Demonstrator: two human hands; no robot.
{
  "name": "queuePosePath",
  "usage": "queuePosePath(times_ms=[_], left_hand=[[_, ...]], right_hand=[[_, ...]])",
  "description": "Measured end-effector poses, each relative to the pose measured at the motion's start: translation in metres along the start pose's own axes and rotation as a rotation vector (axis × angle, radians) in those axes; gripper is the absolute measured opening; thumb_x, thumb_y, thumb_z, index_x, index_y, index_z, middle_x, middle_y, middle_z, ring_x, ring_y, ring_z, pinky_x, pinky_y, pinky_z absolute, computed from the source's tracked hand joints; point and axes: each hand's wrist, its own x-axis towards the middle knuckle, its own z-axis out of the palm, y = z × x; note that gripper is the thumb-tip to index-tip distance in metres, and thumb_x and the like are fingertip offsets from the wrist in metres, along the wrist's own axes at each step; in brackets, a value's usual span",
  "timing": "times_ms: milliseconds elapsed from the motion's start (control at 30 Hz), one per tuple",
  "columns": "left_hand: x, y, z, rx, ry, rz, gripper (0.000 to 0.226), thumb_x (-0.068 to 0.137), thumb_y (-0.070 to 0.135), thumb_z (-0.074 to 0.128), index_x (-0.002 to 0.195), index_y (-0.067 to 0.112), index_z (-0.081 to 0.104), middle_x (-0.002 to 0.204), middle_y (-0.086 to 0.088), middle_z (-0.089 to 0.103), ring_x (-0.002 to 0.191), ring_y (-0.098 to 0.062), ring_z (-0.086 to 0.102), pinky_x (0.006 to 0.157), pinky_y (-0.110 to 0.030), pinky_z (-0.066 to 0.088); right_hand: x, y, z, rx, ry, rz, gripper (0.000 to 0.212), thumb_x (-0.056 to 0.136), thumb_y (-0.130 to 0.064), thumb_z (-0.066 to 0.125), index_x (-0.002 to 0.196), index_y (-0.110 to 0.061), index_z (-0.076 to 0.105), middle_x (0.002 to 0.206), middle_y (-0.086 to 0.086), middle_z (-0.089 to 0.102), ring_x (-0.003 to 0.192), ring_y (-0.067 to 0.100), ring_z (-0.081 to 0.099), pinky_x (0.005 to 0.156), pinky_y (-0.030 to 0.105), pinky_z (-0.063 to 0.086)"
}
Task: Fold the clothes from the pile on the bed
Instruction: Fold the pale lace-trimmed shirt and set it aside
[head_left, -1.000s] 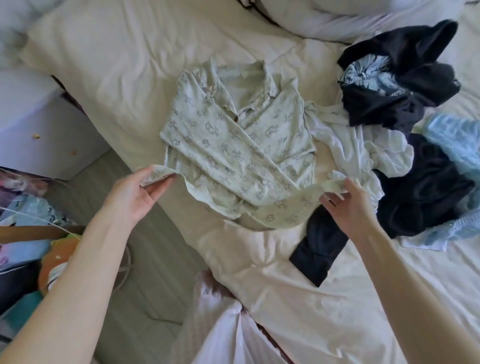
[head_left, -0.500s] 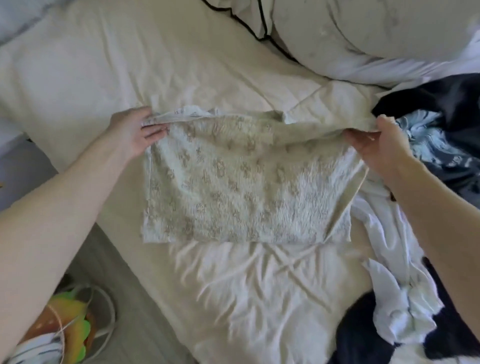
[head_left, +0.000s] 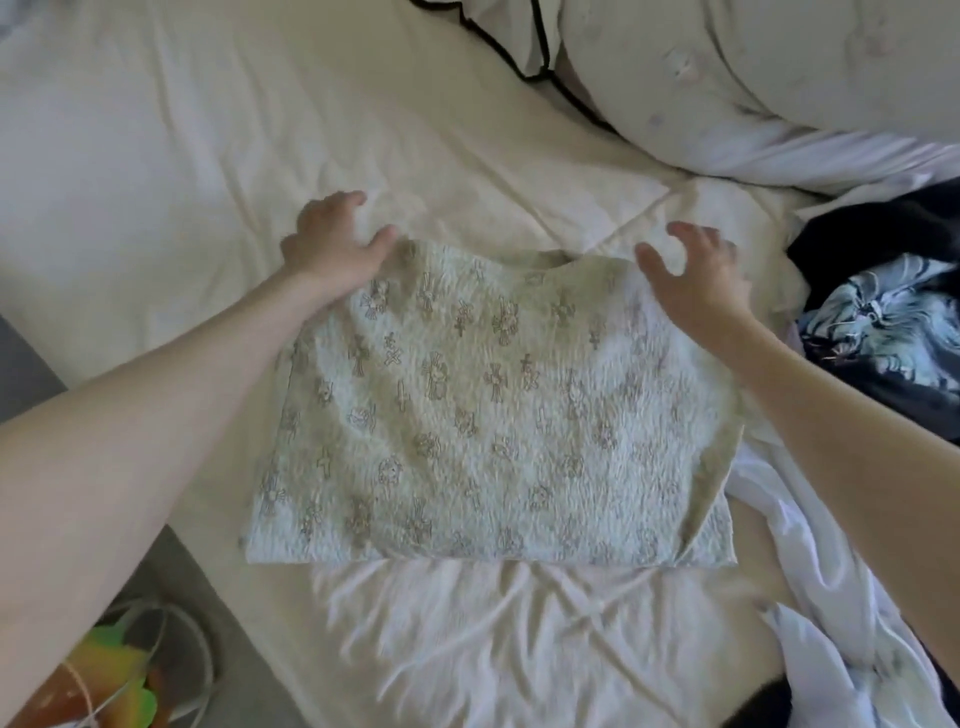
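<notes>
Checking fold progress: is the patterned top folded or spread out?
Folded: the patterned top lies as a compact rectangle on the bed, a doubled layer showing at its right edge, no sleeves out.

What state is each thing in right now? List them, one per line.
Patterned shirt: folded into a rectangle, lying flat on the bed.
Left hand: fingers relaxed, at the shirt's far left corner, holding nothing.
Right hand: fingers spread, over the far right corner, holding nothing.
White garment: unfolded, crumpled beside the shirt.
Dark clothes: unfolded, heaped.
Bed sheet: wrinkled.
Pillow: lying at the head of the bed.
</notes>
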Motion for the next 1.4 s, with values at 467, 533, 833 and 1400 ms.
queuePosePath(times_ms=[467,533,833,1400], left_hand=[[0.001,0.014,-0.016,-0.107,-0.321,0.198,0.035,0.077,0.055,0.065,0.088,0.022,0.067,0.081,0.008,0.063,0.073,-0.009,0.055,0.063,-0.023,0.038],[-0.007,0.019,-0.02,-0.227,-0.388,0.253,0.012,0.085,0.034,0.066,0.094,0.027,0.069,0.08,0.025,0.062,0.079,0.009,0.053,0.069,-0.008,0.035],[-0.031,0.029,-0.033,-0.465,-0.031,0.466,0.026,0.095,0.0,0.046,0.104,0.016,0.065,0.08,0.028,0.062,0.076,0.016,0.054,0.07,0.001,0.037],[-0.044,0.018,0.047,0.45,-0.012,0.631,0.049,0.098,0.04,0.03,0.144,0.025,0.034,0.156,-0.005,0.02,0.145,-0.032,0.009,0.114,-0.055,-0.002]], right_hand=[[0.014,-0.036,-0.002,-0.139,-0.332,-0.18,0.051,0.075,-0.075,0.051,0.065,-0.025,0.045,0.069,-0.003,0.052,0.065,0.017,0.05,0.06,0.031,0.044],[0.004,-0.041,-0.007,-0.016,-0.372,-0.176,0.033,0.079,-0.056,0.063,0.065,-0.029,0.05,0.073,-0.003,0.057,0.066,0.013,0.051,0.059,0.029,0.043],[-0.021,-0.035,-0.038,0.645,-0.375,-0.194,0.049,0.08,0.009,0.06,0.057,-0.034,0.063,0.079,-0.017,0.069,0.08,-0.004,0.064,0.073,0.011,0.05],[-0.018,-0.065,0.036,-0.28,0.004,-0.275,0.051,0.093,-0.04,0.047,0.139,-0.02,0.037,0.14,0.005,0.042,0.128,0.029,0.036,0.11,0.053,0.017]])
